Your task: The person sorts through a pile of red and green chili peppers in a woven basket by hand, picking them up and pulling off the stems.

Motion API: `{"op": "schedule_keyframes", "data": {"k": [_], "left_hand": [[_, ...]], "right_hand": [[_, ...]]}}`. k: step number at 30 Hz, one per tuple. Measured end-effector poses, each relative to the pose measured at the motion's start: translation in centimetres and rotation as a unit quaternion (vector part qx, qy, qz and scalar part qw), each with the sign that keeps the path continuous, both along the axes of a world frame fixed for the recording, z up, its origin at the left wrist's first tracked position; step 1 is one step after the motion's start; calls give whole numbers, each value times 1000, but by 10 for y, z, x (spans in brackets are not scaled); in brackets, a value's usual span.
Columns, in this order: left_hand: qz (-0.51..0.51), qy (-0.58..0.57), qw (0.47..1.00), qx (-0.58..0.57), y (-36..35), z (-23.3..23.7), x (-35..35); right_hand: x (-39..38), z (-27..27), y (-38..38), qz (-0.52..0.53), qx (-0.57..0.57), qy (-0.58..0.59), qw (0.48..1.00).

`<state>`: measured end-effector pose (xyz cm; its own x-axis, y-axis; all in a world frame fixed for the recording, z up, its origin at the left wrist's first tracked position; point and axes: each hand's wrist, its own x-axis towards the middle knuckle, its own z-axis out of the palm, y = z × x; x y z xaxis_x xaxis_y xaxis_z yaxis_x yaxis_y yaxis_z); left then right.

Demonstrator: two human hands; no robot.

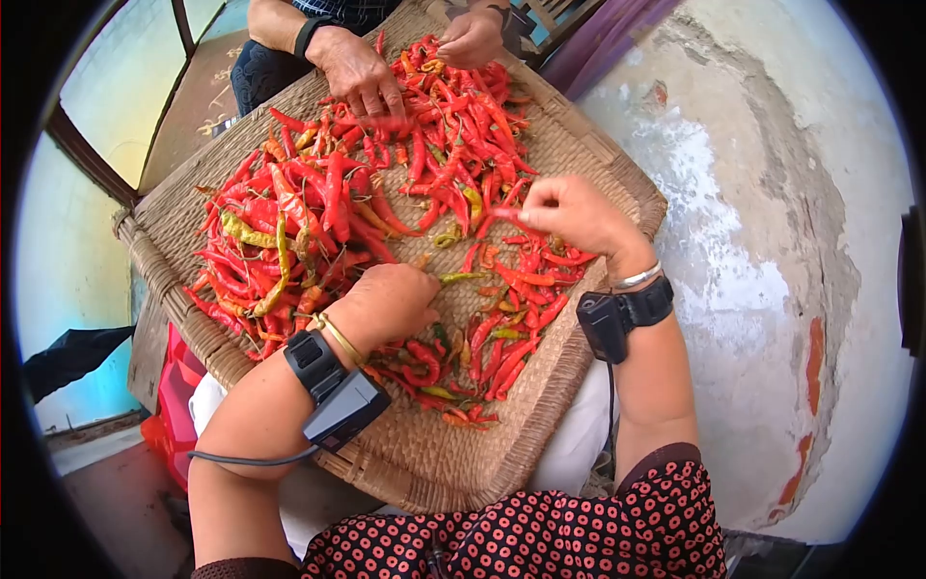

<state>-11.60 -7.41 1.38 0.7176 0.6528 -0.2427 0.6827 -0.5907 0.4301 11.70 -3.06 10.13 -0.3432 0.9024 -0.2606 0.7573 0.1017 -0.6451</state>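
Observation:
A woven tray carries red chili peppers in a big heap on the left and a second heap at the far side. My right hand is closed in a pinch on one red chili pepper above the tray's right part. Over the near edge of the left heap, my left hand is curled shut; its fingertips are turned away, so what they grip is hidden. Just beyond its knuckles lies a yellow-green pepper. A smaller group of red peppers spreads between my hands, toward the near right corner.
Across the tray, another person's hand reaches into the far heap, and that person's other hand hovers beside it. A peeling wall stands on the right. Wrist devices with cables are strapped to my forearms.

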Motion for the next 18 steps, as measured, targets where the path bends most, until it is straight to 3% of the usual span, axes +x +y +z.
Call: {"op": "schedule_keyframes", "data": {"k": [2, 4, 5, 6, 8, 10, 11, 12, 14, 18], "left_hand": [[-8, -10, 1000, 13, 1, -7, -2], [-16, -21, 999, 25, 1, -7, -2], [-9, -16, 1000, 16, 0, -3, -2], [-1, -11, 1000, 6, -1, 0, -2], [-1, -13, 1000, 4, 0, 2, -3], [1, -17, 1000, 0, -2, 1, -3], [-9, -16, 1000, -2, -2, 1, -2], [-18, -14, 1000, -3, -2, 1, -2], [-35, -22, 999, -1, -4, -8, 0], [-86, 7, 996, -21, -12, -8, 0]], "right_hand": [[2, -7, 14, 9, 11, 35, 999], [-15, -17, 23, -102, 254, 198, 941], [-22, -19, 23, -121, 332, 148, 924], [-21, -19, 21, -120, 332, 149, 924], [-16, -25, 14, -41, 319, -66, 945], [-5, -42, 4, 58, 172, -179, 967], [-1, -50, -4, 100, 99, -237, 961], [-1, -54, -11, 100, 98, -238, 961], [-4, -61, -26, 123, 14, -389, 913], [1, -82, -35, 124, 62, -386, 912]]}}
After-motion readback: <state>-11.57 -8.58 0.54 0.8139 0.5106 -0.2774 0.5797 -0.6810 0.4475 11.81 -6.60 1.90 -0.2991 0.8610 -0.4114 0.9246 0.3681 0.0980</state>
